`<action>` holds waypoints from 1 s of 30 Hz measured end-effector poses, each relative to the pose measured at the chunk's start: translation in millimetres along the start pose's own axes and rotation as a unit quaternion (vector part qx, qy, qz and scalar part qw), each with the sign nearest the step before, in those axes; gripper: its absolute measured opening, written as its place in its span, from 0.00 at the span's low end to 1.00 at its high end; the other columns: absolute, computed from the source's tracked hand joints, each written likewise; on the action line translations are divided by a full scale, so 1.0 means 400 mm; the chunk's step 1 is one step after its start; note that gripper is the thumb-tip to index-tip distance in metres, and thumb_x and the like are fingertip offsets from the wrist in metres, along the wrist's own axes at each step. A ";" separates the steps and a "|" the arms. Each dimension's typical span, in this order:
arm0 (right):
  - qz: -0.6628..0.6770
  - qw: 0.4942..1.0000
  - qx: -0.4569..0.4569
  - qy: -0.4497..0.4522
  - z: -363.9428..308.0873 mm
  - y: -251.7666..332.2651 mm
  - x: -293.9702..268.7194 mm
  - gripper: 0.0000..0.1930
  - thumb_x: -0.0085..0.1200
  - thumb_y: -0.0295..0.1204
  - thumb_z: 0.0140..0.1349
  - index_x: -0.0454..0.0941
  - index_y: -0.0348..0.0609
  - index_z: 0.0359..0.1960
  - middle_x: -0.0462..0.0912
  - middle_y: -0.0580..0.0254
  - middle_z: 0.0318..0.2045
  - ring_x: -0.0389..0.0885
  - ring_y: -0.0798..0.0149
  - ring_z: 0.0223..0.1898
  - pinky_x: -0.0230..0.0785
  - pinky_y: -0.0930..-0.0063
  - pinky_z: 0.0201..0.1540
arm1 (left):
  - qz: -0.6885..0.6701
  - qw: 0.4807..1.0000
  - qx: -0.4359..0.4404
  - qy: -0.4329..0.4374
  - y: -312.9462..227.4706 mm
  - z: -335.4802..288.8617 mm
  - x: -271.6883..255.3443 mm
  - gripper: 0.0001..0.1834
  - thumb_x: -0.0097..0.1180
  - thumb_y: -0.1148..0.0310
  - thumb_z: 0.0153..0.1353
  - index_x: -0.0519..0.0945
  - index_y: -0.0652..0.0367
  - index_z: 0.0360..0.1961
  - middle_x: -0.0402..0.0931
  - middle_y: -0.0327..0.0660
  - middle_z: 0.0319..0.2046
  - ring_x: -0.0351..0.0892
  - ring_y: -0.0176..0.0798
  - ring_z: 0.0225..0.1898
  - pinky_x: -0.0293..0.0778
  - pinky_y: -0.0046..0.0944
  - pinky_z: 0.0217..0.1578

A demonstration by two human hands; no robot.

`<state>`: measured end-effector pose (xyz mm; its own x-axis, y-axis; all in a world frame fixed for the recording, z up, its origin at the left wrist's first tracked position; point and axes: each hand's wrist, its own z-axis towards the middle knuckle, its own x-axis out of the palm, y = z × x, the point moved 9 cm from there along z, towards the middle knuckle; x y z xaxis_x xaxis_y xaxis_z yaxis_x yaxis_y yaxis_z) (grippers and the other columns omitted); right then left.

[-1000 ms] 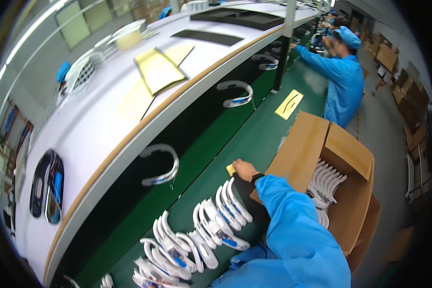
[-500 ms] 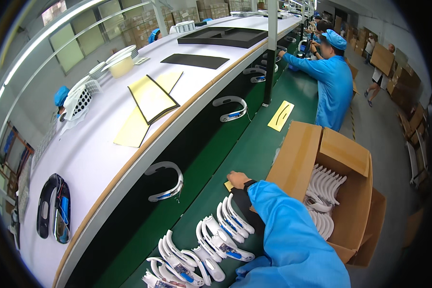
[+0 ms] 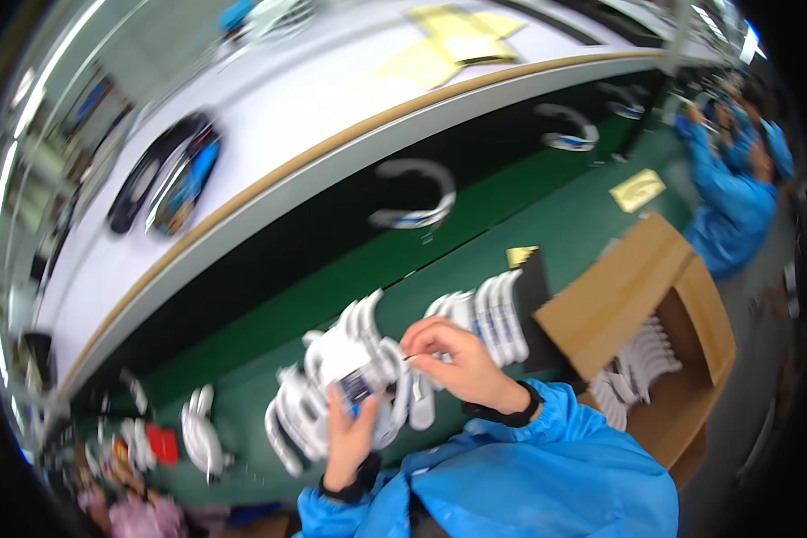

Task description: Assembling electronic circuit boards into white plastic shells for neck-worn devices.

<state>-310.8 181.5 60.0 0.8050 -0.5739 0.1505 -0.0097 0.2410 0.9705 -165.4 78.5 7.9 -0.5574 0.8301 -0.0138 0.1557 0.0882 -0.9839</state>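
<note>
My left hand [image 3: 348, 439] grips a white curved shell part with a dark circuit board and a bit of blue [image 3: 357, 387], thumb on one side and fingers on the other. My right hand [image 3: 459, 360] is closed in a pinch just right of that part. A small thin thing may be at its fingertips, too blurred to name. Rows of white curved shells [image 3: 500, 318] stand on the green bench around both hands. More of these white shells [image 3: 300, 417] lie left of my left hand.
An open cardboard box [image 3: 610, 309] with white curved shells [image 3: 641, 363] stands to the right. U-shaped white pieces [image 3: 439, 197] lie along the green strip under the shelf. A black U-shaped device [image 3: 157, 175] rests on the white shelf. Co-workers [image 3: 735, 206] sit far right and lower left.
My view has swung left and down. My right hand has come back from the yellow piece on the bench to the shells. My left hand now shows, holding a shell part.
</note>
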 end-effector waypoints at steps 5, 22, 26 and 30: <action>-0.016 0.996 0.044 0.081 -0.026 -0.048 0.148 0.04 0.52 0.21 0.53 0.73 0.41 0.31 0.61 0.50 0.58 0.62 0.54 0.59 0.53 0.64 0.60 | 0.062 0.996 0.050 -0.049 -0.059 -0.036 0.009 0.23 0.51 0.74 0.58 0.61 0.65 0.54 0.72 0.43 0.41 0.72 0.32 0.40 0.68 0.31 0.41; -0.098 0.986 0.040 0.131 -0.036 -0.003 0.252 0.04 0.50 0.24 0.55 0.70 0.38 0.30 0.63 0.48 0.54 0.67 0.54 0.48 0.62 0.69 0.47 | 0.137 0.987 0.061 -0.056 -0.056 -0.078 -0.030 0.26 0.47 0.76 0.57 0.55 0.68 0.56 0.73 0.55 0.40 0.76 0.50 0.43 0.70 0.40 0.42; -0.103 0.987 0.026 0.117 -0.036 -0.010 0.245 0.04 0.50 0.24 0.55 0.70 0.39 0.31 0.63 0.48 0.54 0.67 0.54 0.49 0.62 0.69 0.47 | 0.116 0.991 0.046 -0.050 -0.054 -0.071 -0.024 0.26 0.46 0.76 0.57 0.55 0.68 0.56 0.73 0.56 0.40 0.76 0.50 0.42 0.71 0.40 0.42; -0.099 0.989 0.007 0.109 -0.037 -0.012 0.248 0.04 0.51 0.24 0.55 0.70 0.39 0.32 0.63 0.46 0.55 0.70 0.56 0.46 0.64 0.71 0.45 | 0.137 0.987 0.059 -0.057 -0.065 -0.070 -0.029 0.27 0.45 0.76 0.57 0.54 0.69 0.57 0.73 0.56 0.41 0.77 0.50 0.43 0.71 0.41 0.42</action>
<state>-222.1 135.1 67.5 0.9005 -0.4262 -0.0860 0.1544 0.1286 0.9796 -140.3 82.1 38.8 -0.5977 0.7455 -0.2951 0.2203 -0.2012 -0.9545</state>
